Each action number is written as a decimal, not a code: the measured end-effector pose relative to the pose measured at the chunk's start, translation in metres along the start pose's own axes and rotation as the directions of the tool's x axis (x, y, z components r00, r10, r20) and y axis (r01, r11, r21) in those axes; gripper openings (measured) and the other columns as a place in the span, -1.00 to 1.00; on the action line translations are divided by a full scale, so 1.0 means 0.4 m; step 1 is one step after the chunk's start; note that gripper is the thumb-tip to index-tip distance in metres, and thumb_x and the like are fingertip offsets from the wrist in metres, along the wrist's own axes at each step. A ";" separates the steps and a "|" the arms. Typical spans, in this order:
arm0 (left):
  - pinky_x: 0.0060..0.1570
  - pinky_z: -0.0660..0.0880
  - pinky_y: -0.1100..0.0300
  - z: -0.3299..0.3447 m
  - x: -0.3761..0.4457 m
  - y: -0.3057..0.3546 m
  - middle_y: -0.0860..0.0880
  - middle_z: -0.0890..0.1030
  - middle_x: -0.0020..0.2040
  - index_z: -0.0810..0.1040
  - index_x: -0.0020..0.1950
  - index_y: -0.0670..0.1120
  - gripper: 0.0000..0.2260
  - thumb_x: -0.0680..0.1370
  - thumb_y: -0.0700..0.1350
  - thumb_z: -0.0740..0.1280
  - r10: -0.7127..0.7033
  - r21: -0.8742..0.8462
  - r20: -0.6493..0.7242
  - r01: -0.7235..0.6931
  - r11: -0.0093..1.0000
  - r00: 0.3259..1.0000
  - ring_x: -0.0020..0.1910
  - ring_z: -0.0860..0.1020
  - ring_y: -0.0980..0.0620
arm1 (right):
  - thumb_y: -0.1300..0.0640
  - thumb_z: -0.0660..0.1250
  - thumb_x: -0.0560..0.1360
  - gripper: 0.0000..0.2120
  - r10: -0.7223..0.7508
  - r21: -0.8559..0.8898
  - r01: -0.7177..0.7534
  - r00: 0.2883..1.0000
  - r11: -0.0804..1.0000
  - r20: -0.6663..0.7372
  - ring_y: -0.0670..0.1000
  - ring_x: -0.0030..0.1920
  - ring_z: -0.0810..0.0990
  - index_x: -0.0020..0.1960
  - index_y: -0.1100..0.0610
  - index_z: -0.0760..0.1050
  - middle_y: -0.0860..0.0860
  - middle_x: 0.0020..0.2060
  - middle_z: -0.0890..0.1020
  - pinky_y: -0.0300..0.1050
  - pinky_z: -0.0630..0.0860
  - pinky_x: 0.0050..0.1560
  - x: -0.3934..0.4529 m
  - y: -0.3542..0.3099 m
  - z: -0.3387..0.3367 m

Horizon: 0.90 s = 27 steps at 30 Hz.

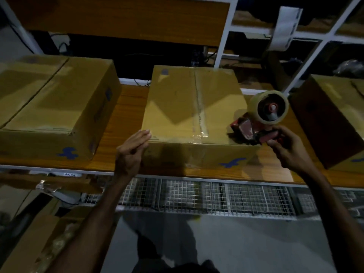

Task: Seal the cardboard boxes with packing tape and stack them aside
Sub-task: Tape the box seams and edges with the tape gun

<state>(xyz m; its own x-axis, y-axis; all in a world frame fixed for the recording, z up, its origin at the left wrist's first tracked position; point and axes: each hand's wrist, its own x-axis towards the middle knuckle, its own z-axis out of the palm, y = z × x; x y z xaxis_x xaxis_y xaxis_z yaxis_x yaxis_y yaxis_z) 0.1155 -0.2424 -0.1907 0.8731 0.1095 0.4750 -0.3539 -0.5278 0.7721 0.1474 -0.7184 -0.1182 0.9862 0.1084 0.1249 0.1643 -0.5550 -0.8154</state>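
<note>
Dimly lit, the taped box sits mid-frame on the desk. Left hand, fingers straight, touches its corner; right hand grips the tape dispenser, handle mostly hidden.

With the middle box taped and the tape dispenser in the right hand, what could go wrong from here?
1. The tape on the middle box looks wrinkled near the front edge, so the seal may lift there.
2. The right hand grips the tape dispenser; lifting the box with only the flat left hand could let it slip.
3. The right box sits close, so the dispenser may bump it.
</note>
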 end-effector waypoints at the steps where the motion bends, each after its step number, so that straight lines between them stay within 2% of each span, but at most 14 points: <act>1: 0.42 0.45 -0.21 0.002 -0.001 -0.003 -0.09 0.63 0.36 0.66 0.32 -0.18 -0.73 0.63 -0.28 0.38 0.006 0.028 -0.001 -0.006 1.000 1.000 0.44 0.53 -0.07 | 0.38 0.30 0.67 -0.73 -0.001 0.001 0.001 1.000 1.000 0.000 -0.38 -0.28 0.54 0.36 0.31 0.47 -0.40 -0.24 0.60 -0.49 0.42 -0.28 0.000 0.009 -0.007; 5: 0.43 0.44 -0.16 0.005 -0.012 0.003 -0.05 0.63 0.36 0.66 0.34 -0.13 -0.72 0.63 -0.30 0.39 0.043 0.239 -0.003 -0.041 0.970 0.999 0.51 0.45 -0.10 | 0.41 0.30 0.66 -0.74 -0.034 0.024 0.034 0.999 0.999 -0.005 -0.40 -0.27 0.54 0.33 0.31 0.48 -0.41 -0.23 0.61 -0.51 0.42 -0.26 0.006 0.025 -0.007; 7: 0.40 0.45 -0.22 0.012 -0.010 0.027 -0.09 0.65 0.33 0.67 0.31 -0.17 -0.72 0.62 -0.25 0.34 0.104 0.401 0.006 -0.098 0.911 0.995 0.50 0.46 -0.13 | 0.40 0.31 0.66 -0.74 -0.043 0.040 0.043 0.999 0.998 -0.002 -0.40 -0.25 0.55 0.33 0.28 0.49 -0.37 -0.18 0.63 -0.49 0.43 -0.23 0.006 0.036 -0.008; 9: 0.39 0.44 -0.23 0.042 -0.006 0.072 -0.14 0.67 0.29 0.68 0.26 -0.21 -0.70 0.57 -0.19 0.33 0.140 0.519 0.039 -0.140 0.843 0.989 0.44 0.51 -0.17 | 0.36 0.33 0.66 -0.72 -0.041 0.051 0.041 0.999 0.998 -0.005 -0.37 -0.19 0.57 0.35 0.22 0.50 -0.25 -0.06 0.66 -0.46 0.45 -0.18 0.006 0.048 -0.008; 12: 0.38 0.46 -0.21 0.155 -0.003 0.170 -0.21 0.68 0.26 0.66 0.25 -0.21 -0.71 0.54 -0.18 0.44 0.199 0.550 0.201 -0.279 0.787 0.959 0.33 0.59 -0.23 | 0.31 0.36 0.65 -0.68 -0.064 0.078 0.064 0.998 0.995 -0.002 -0.19 0.08 0.65 0.39 0.17 0.50 -0.03 0.15 0.66 -0.26 0.55 0.07 0.003 0.056 -0.004; 13: 0.37 0.48 -0.19 0.203 -0.002 0.201 -0.21 0.68 0.26 0.65 0.27 -0.21 -0.69 0.54 -0.18 0.47 0.203 0.533 0.245 -0.307 0.789 0.948 0.32 0.61 -0.22 | 0.30 0.36 0.65 -0.67 -0.080 0.088 0.079 0.997 0.993 0.002 -0.09 0.19 0.65 0.39 0.15 0.50 0.00 0.21 0.66 -0.16 0.57 0.17 0.003 0.058 -0.003; 15: 0.34 0.51 -0.14 0.297 0.012 0.264 -0.18 0.68 0.26 0.66 0.28 -0.18 -0.69 0.57 -0.12 0.46 0.199 0.500 0.298 -0.330 0.800 0.934 0.31 0.62 -0.19 | 0.30 0.36 0.65 -0.67 -0.094 0.115 0.093 0.996 0.989 0.002 -0.04 0.28 0.63 0.40 0.13 0.50 0.00 0.26 0.65 -0.11 0.57 0.26 0.007 0.060 -0.002; 19: 0.19 0.59 -0.09 0.437 0.040 0.355 -0.14 0.70 0.20 0.66 0.25 -0.13 -0.73 0.62 -0.04 0.40 0.152 0.489 0.325 -0.304 0.818 0.933 0.20 0.64 -0.19 | 0.26 0.36 0.66 -0.66 -0.075 0.173 0.070 0.997 0.982 0.020 -0.06 0.26 0.64 0.42 0.11 0.50 -0.02 0.26 0.66 -0.16 0.61 0.19 0.013 0.064 -0.003; 23: 0.37 0.48 -0.09 0.488 0.019 0.341 -0.16 0.70 0.23 0.72 0.21 -0.18 -0.77 0.58 -0.15 0.48 0.211 0.476 0.232 -0.300 0.827 0.950 0.28 0.64 -0.16 | 0.24 0.35 0.66 -0.65 -0.066 0.185 0.060 0.997 0.981 0.027 -0.06 0.15 0.64 0.42 0.07 0.49 -0.03 0.24 0.64 -0.22 0.61 -0.01 0.019 0.071 -0.013; 27: 0.39 0.49 -0.11 0.493 0.011 0.322 -0.15 0.68 0.27 0.70 0.25 -0.16 -0.75 0.58 -0.17 0.49 0.231 0.491 0.208 -0.305 0.816 0.951 0.31 0.63 -0.15 | 0.30 0.34 0.65 -0.67 -0.072 0.184 0.064 0.997 0.981 0.033 -0.27 0.03 0.61 0.38 0.08 0.51 -0.08 0.19 0.63 -0.36 0.57 -0.07 0.019 0.078 -0.032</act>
<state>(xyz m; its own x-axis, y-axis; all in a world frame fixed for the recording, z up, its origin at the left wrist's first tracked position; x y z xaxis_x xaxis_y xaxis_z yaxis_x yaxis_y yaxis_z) 0.1397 -0.4761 -0.1724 0.8181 -0.1924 0.5419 -0.3904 -0.8778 0.2776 0.1604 -0.7455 -0.1353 0.9708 0.1752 0.1641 0.2210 -0.3860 -0.8956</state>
